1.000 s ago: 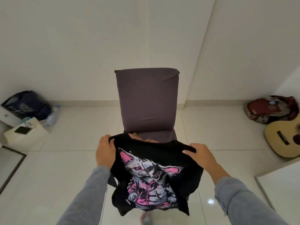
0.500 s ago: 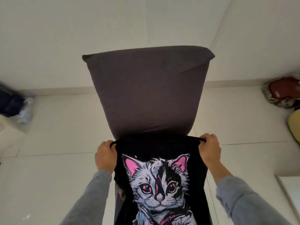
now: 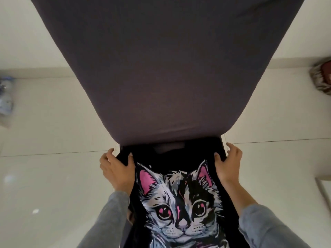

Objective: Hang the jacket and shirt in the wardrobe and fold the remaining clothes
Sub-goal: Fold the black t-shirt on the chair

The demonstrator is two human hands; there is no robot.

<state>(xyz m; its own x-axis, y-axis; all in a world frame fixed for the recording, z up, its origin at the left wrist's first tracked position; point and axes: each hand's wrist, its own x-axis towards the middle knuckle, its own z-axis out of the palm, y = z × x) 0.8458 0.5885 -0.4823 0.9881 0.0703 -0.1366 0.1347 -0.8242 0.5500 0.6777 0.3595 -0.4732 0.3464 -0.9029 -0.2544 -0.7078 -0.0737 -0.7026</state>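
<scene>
Two hands are working one garment here: a black T-shirt [image 3: 172, 158] with a single big cat face [image 3: 180, 208] printed on it is lying face up across the chair seat, its collar end tucked right against the base of the backrest [image 3: 161, 68], which is wearing a dark grey-purple cover and filling most of the upper view. The left hand [image 3: 116, 169] is clamping the shirt's left shoulder edge, its fingers [image 3: 129, 159] curling closed over the black fabric, thumb side out towards the floor. The right hand [image 3: 228, 162] is doing the same on the other shoulder, its fingers [image 3: 217, 157] pinching the cloth from above while the rest are wrapping round the outer edge. Both forearms are coming up from the bottom in grey sleeves, one either side of the print. The cat is showing two pink-lined ears and two eyes with pink in them, and the lower part of the print is running out of the frame. Around the chair, pale glossy floor tiles [image 3: 53, 176] are spreading out to a white wall; at far right one reddish patterned bundle [image 3: 322, 76] is sitting on the floor by the skirting, and at far left something bluish and blurred [image 3: 6, 101] is showing, too smeared to identify
</scene>
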